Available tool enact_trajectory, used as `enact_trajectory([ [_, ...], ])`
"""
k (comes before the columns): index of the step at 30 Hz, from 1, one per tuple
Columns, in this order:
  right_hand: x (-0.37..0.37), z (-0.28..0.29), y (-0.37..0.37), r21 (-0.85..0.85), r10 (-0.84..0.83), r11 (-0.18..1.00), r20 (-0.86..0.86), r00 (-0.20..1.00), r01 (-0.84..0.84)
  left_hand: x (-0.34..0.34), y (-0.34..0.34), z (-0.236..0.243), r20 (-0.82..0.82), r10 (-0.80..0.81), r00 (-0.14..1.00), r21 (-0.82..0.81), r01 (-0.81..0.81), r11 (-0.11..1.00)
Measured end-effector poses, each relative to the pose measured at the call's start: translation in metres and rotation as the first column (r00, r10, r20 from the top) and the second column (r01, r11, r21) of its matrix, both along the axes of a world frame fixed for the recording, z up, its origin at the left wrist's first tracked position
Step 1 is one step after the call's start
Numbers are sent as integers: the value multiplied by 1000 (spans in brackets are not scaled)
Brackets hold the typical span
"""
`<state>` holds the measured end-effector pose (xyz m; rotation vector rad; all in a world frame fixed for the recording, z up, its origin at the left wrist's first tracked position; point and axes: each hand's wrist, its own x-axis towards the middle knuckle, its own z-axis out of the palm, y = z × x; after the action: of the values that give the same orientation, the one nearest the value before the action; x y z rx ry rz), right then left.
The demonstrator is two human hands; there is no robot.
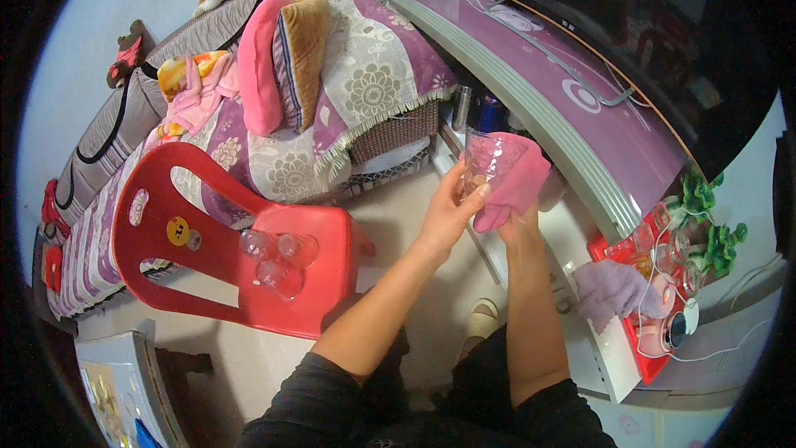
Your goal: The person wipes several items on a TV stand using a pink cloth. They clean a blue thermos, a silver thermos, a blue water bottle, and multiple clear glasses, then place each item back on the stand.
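Note:
My left hand point(450, 214) is closed around the lower part of a clear drinking glass point(482, 155), which is tilted, with its rim facing up. Against the glass's right side lies a pink cloth point(524, 181), held by my right hand point(521, 227). The cloth drapes over most of that hand's fingers and hides them. To the left, three clear glasses point(280, 278) rest close together on the seat of a red plastic chair point(336, 282).
A purple TV stand point(572, 87) carries a large dark television point(613, 25). On the lower white ledge at right are a purple towel point(613, 292) and a red tray point(651, 362) with several glasses. A sofa point(377, 87) with patterned covers and cushions stands behind the chair.

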<state>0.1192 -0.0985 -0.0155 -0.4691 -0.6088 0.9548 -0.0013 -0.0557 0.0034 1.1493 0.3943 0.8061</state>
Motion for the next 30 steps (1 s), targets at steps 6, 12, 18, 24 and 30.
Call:
enact_trajectory([
  [6,-10,-4,9,20,-39,999,85,996,37,8,4,-12,-53,318,947,384,-275,881],
  [12,-13,5,6,70,-92,994,89,992,86,3,7,-2,35,512,859,805,-327,495],
  [18,-8,33,-6,269,223,948,-174,959,-171,-19,-3,29,79,310,948,631,-288,720],
  [24,2,33,-4,-51,-34,999,-403,915,15,-87,-73,126,535,-91,840,690,-372,621],
  [30,-9,47,-9,-167,-167,981,-435,885,103,-120,-105,156,556,-521,648,705,-36,708],
])
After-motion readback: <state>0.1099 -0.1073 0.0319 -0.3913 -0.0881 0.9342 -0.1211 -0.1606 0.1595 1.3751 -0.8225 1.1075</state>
